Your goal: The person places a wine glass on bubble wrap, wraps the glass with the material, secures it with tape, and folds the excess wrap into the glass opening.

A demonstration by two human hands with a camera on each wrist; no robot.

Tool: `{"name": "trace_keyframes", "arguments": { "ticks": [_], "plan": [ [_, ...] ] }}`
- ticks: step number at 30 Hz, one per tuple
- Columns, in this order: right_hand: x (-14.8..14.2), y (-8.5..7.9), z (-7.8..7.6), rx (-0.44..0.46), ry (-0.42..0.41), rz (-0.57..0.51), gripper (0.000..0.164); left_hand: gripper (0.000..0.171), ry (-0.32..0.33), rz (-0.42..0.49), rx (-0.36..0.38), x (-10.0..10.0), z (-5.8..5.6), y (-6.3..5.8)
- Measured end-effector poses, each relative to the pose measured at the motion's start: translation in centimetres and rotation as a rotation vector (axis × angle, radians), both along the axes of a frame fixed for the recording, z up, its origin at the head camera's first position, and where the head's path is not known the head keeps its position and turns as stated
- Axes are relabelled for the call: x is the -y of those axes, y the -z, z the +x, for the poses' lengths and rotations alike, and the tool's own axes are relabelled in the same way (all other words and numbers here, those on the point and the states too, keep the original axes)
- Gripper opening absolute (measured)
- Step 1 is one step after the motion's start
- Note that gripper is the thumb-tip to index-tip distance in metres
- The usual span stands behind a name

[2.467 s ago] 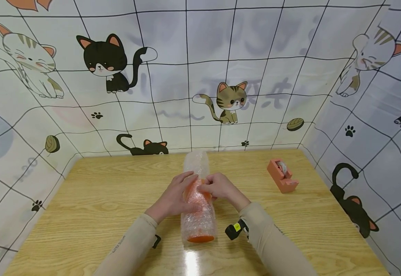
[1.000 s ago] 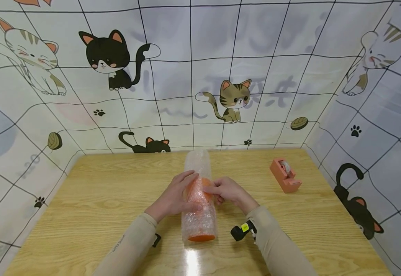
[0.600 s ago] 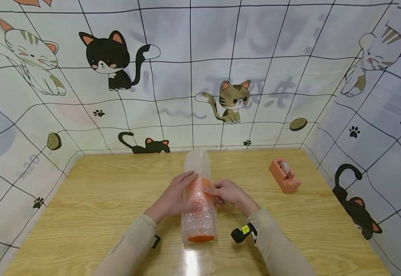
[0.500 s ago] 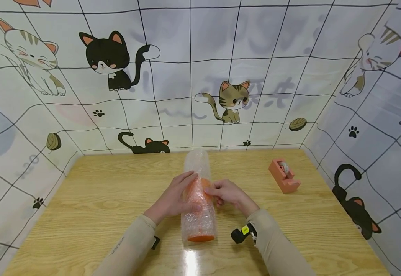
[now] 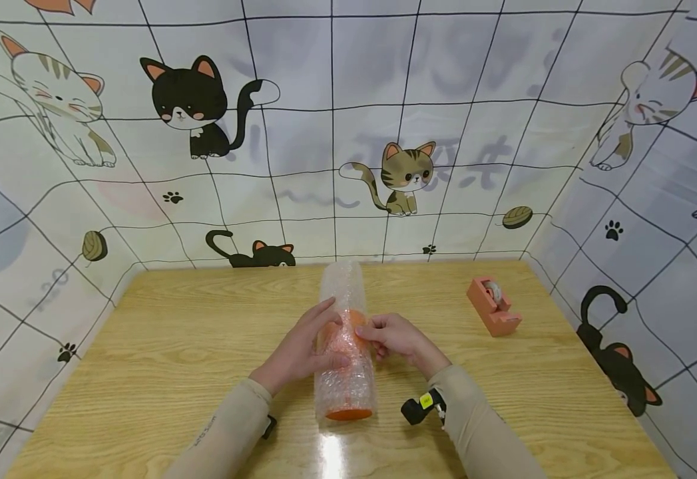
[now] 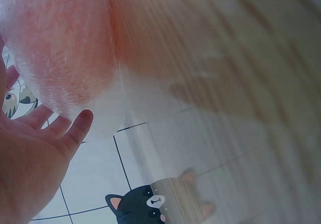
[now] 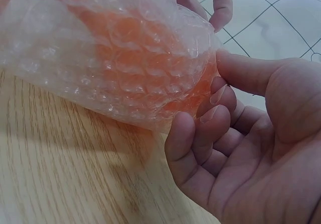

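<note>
An orange object (image 5: 348, 414) lies wrapped in clear bubble wrap (image 5: 342, 283), forming a long roll on the table; what the object is cannot be told. My left hand (image 5: 296, 352) rests against the roll's left side, thumb across the top and index finger pointing forward. The left wrist view shows that hand's fingers (image 6: 80, 126) fairly straight beside the wrap. From the right, my right hand (image 5: 397, 338) pinches the wrap near the orange part. Up close in the right wrist view, its thumb and curled fingers meet at the bubble wrap's (image 7: 140, 53) edge.
A pink tape dispenser (image 5: 494, 306) with a roll of tape stands on the wooden table (image 5: 204, 306) at the back right. Cat-patterned cloth (image 5: 300, 146) encloses the table at the back and sides. A small black camera (image 5: 423, 406) hangs at my right wrist.
My right hand has shifted slightly right and toward me from higher on the roll. Just now the left hand's fingers have eased a little toward the left; the roll stays in place.
</note>
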State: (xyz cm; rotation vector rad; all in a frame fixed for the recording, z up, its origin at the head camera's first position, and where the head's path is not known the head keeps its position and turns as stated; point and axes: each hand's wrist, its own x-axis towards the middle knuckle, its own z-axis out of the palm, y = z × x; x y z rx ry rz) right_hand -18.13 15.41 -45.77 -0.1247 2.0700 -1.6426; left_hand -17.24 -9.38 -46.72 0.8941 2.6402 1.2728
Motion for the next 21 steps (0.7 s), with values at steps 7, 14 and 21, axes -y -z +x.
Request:
{"name": "trace_keyframes", "arguments": {
  "ticks": [7,14,21],
  "plan": [
    [-0.03,0.00,0.08,0.000,-0.001,-0.002,0.037,0.054,0.003,0.003,-0.015,-0.01,-0.03,0.06],
    [-0.03,0.19,0.00,-0.001,0.004,-0.013,0.036,0.049,0.014,0.001,-0.031,-0.01,0.04,0.03],
    [0.00,0.19,0.11,-0.022,0.000,-0.025,0.037,0.048,0.005,0.000,-0.015,0.05,0.09,-0.05]
  ]
}}
